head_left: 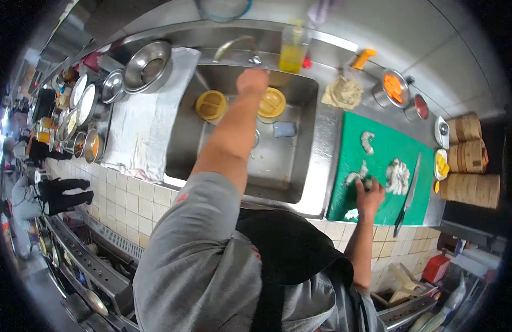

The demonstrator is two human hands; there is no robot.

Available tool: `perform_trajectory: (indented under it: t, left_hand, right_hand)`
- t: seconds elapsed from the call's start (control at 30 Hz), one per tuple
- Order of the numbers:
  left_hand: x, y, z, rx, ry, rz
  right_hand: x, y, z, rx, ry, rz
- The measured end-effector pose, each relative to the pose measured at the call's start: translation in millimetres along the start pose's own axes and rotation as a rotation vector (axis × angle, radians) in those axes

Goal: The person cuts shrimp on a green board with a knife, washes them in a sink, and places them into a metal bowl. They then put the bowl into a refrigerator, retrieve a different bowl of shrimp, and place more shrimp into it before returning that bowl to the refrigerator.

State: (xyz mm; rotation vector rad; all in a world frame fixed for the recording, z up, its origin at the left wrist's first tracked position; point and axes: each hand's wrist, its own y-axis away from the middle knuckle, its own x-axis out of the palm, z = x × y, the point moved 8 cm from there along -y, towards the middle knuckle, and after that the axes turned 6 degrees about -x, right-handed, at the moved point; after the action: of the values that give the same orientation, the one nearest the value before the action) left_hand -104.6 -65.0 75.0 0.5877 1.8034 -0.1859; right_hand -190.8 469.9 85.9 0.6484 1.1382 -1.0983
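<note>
My left hand (253, 81) reaches across the steel sink (278, 188) and is closed at the base of the faucet (237, 42). On the green cutting board (353, 130), my right hand (371, 198) has its fingers curled around a small greyish thing that I cannot make out. Just beyond its fingertips lies a peeled shrimp (355, 174). Another shrimp (367, 142) is farther up the board, and a pile of shrimp (397, 176) sits to the hand's right. A knife (410, 191) rests along the board's right side, blade pointing away from me.
Two yellow containers (211, 105) and a blue sponge (284, 129) are in the sink. Behind stand a soap bottle (292, 52), a cloth (343, 93) and a pot of orange pieces (392, 88). Bamboo steamers (469, 190) stand right; metal bowls (148, 67) and people (56, 193) are left.
</note>
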Motion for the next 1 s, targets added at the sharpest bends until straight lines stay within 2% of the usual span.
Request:
perform_trajectory:
  t: [0.03,0.1,0.2,0.27,0.33,0.4,0.47,0.53,0.6,0.63,0.67,0.7,0.73,0.77,0.83,0.87,0.9,0.93,1.0]
  left_hand:
    - [-7.5,-6.1,-2.9,0.039,0.0,-0.055]
    - [-24.2,-15.9,-1.8,-0.018,0.033,-0.023]
    - [-23.4,-25.9,3.7,-0.054,0.035,-0.008]
    - [-22.4,-38.4,4.8,-0.04,0.002,-0.048]
    - [-2.1,-51.4,11.8,-0.061,0.099,0.064]
    - [5.6,-55.3,10.9,-0.084,0.132,0.067]
    - [-1.3,-44.8,4.5,-0.071,0.137,0.062]
    - [10.4,-52.3,9.5,-0.091,0.174,0.044]
    - [17.2,-47.6,13.7,-0.099,0.31,0.084]
    - [23.4,-49.4,16.8,-0.023,0.339,-0.047]
    - [51.8,-60.5,25.0,-0.028,0.342,-0.049]
    - [81.9,-75.5,33.3,-0.025,0.624,-0.043]
    - [86.5,-76.1,36.4,-0.022,0.905,-0.033]
    - [92.1,-76.8,37.0,-0.024,0.907,-0.029]
    - [94.8,-62.8,33.7,-0.172,1.437,0.333]
    - [89.9,-63.2,37.7,-0.17,1.436,0.336]
    - [89.9,-64.7,37.2,-0.155,1.4,0.434]
    - [87.9,-64.9,36.3,-0.139,1.361,0.528]
    - [75.3,-62.7,42.7,-0.113,1.321,0.542]
  right_hand:
    - [2.5,-0.9,-0.2,0.021,0.03,0.004]
    - [4.2,-1.9,-4.8,0.049,0.107,-0.042]
    - [11.0,-8.4,-23.3,0.132,0.041,0.01]
    - [10.1,-8.6,-18.2,0.182,0.049,-0.05]
    - [31.7,-9.2,-52.5,0.289,-0.314,-0.014]
    - [34.3,-7.2,-50.6,0.284,-0.314,0.013]
    - [37.9,-2.3,-48.2,0.343,-0.506,0.022]
    - [27.3,-2.8,-33.2,0.399,-0.461,0.067]
    - [29.8,-2.8,-33.9,0.454,-0.415,0.112]
    - [32.3,-2.8,-37.8,0.434,-0.499,0.077]
    - [33.6,-5.4,-41.2,0.412,-0.582,0.042]
    - [34.9,-8.3,-39.1,0.408,-0.581,0.044]
    - [31.8,-8.8,-34.0,0.399,-0.452,0.048]
    - [27.5,-9.8,-29.7,0.391,-0.321,0.051]
    - [27.4,-13.0,-27.2,0.331,-0.206,0.044]
    - [26.6,-15.5,-23.4,0.267,-0.097,0.038]
    - [22.8,-16.2,-16.6,0.269,-0.098,0.036]
    - [19.5,-16.3,-4.4,0.276,-0.191,0.054]
    - [25.3,-19.5,-5.6,0.277,-0.286,0.072]
